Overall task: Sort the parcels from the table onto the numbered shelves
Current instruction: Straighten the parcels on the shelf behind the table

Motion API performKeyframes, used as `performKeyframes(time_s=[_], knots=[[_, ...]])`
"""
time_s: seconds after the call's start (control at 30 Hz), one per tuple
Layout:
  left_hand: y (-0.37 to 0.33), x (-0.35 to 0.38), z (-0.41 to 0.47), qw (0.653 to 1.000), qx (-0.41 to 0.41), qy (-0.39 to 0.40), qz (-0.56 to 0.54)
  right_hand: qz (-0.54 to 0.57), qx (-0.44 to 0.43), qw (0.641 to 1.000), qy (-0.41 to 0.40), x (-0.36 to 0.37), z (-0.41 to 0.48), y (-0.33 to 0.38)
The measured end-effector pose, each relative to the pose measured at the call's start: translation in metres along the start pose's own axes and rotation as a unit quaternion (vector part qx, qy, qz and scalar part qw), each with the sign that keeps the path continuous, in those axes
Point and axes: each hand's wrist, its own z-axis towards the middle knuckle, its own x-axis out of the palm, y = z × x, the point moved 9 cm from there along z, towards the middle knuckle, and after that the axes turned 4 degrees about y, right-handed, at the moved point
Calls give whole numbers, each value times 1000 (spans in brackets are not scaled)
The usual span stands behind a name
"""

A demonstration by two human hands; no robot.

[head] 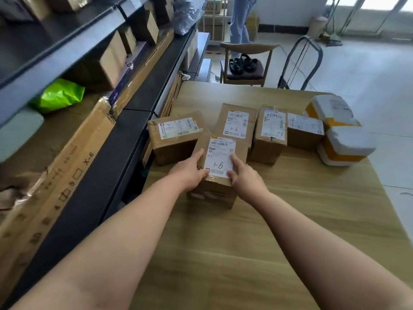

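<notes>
Wood table (245,253) beside dark shelves (100,186). We hold front box (212,194) marked 1-6 near table middle: left hand (190,173) and right hand (244,177) curled round its sides, thumbs pressed on top. Other boxes (176,148) just behind.

Ahead of me stands a wooden chair (248,47) with a dark seat. A pair of black sandals (242,63) lies on that seat. Just right of the chair, a grey hand trolley (309,37) stands upright. Behind the chair stands a person in blue trousers (240,21). Farther right of it, a broom (333,40) rests on the pale floor (368,70).
</notes>
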Motion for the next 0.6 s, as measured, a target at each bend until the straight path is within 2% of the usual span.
performKeyframes(time_s=[0.23, 0.6], knots=[[9, 37, -68, 997, -32, -18, -61, -17, -58, 997, 45, 7, -44, -18], [-14, 129, -207, 990, -84, -60, -94, -53, -176, 980, 78, 9, -160, -87]])
